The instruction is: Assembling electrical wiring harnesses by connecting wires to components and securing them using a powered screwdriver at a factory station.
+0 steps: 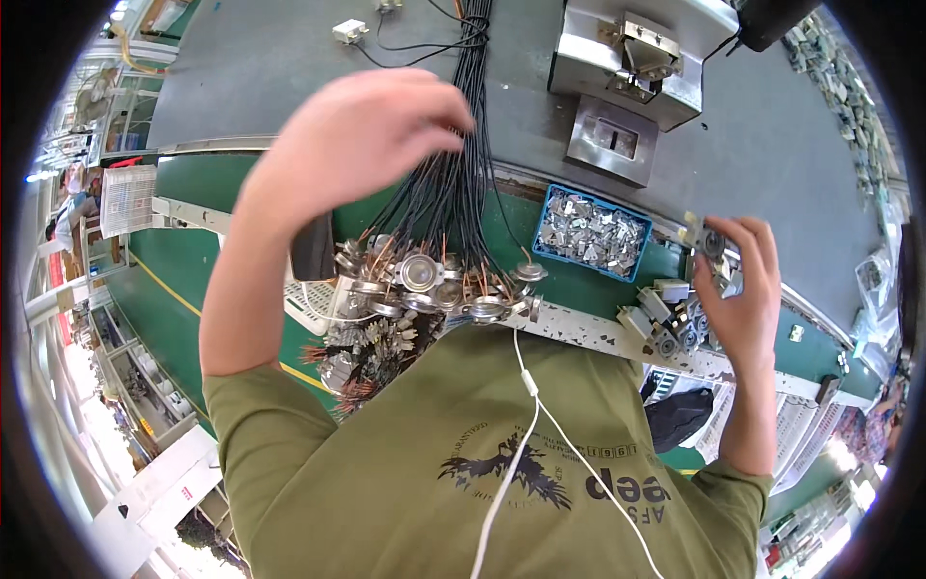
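Note:
My left hand (371,130) is over the bundle of black cables (470,106), slightly blurred, its fingers bent and a gap showing between thumb and fingers; nothing shows in it. The cables run down to several round metal cup-shaped pieces (421,273) hanging at the bench's near edge. On the right, my right hand (743,280) pinches a small grey block-shaped part with a dark round face (712,241) between thumb and fingers. Below it, similar grey parts (675,318) lie heaped near the edge.
A blue tray (536,241) of small metal pieces sits between my hands. Behind it stands a metal press fixture (612,140) on the grey bench top. A white connector (349,32) lies at the far left. More parts (834,96) line the far right. A white earphone cord (530,383) hangs over my shirt.

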The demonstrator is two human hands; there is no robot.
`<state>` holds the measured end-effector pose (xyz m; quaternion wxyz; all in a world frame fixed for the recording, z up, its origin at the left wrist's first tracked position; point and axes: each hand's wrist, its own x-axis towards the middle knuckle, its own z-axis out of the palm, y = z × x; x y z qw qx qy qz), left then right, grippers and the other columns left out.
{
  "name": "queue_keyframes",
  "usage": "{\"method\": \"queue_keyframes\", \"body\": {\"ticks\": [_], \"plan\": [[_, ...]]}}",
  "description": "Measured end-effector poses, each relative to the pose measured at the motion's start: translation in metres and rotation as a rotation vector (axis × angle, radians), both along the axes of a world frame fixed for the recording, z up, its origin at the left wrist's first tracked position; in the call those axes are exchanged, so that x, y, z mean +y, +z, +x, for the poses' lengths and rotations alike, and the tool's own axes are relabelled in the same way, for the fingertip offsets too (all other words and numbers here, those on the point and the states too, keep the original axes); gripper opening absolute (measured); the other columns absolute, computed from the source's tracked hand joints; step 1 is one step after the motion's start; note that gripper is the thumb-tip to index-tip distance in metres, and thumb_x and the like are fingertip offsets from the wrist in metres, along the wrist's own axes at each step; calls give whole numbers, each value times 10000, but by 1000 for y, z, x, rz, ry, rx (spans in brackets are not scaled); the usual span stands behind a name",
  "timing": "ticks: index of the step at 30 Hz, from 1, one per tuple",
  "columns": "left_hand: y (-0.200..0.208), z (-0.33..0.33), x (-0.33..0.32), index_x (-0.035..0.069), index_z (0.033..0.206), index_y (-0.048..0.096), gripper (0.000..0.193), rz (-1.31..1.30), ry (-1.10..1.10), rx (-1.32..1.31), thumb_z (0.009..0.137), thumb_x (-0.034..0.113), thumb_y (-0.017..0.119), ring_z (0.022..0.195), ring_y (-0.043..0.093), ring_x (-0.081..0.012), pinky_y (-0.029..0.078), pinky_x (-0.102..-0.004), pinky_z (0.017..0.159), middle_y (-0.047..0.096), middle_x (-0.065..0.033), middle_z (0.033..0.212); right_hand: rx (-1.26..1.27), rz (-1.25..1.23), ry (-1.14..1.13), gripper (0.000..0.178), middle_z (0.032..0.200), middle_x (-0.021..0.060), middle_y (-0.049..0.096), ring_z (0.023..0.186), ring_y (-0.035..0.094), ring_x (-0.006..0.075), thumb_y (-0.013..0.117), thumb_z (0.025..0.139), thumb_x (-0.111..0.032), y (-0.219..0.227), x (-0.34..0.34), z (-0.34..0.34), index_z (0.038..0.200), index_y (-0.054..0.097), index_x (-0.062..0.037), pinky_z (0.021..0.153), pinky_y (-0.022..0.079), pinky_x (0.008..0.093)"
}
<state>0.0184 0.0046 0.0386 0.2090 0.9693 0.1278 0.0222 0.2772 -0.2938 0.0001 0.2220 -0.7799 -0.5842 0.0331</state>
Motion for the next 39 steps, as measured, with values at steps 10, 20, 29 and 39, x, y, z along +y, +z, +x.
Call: {"method": "queue_keyframes", "body": {"ticks": [10, 20, 29, 39], "plan": [[-18, 32, -26, 81, 991, 642, 146, -57, -223, -207, 889, 168, 700, 881, 682, -307, 552, -415, 741, 657, -90, 948, 42, 274, 208, 386, 1178, 128, 724, 1080, 691, 331, 797, 808, 10, 2, 65, -10, 1176, 699, -53, 922, 554, 404], [-32, 48, -35, 115, 979, 685, 135, 77, -395, -113, 881, 206, 703, 914, 673, -230, 541, -381, 803, 647, -32, 868, -87, 212, 231, 207, 1157, 86, 744, 983, 709, 291, 759, 850, -57, -33, 99, -12, 1052, 729, -85, 827, 582, 389], [-39, 72, -29, 99, 1023, 708, 157, 6, -383, -263, 874, 144, 722, 949, 646, -285, 516, -397, 846, 661, -49, 918, 340, 253, 215, 385, 1097, 114, 754, 943, 736, 283, 778, 844, -75, 18, 63, -29, 1224, 718, -73, 776, 594, 366], [-42, 88, -26, 77, 1041, 704, 149, -155, -350, -243, 959, 190, 650, 912, 672, -339, 539, -447, 809, 688, -114, 911, 453, 140, 37, 246, 963, 59, 697, 803, 668, 96, 786, 871, 4, -7, 59, -18, 1069, 640, 14, 719, 548, 257]]}}
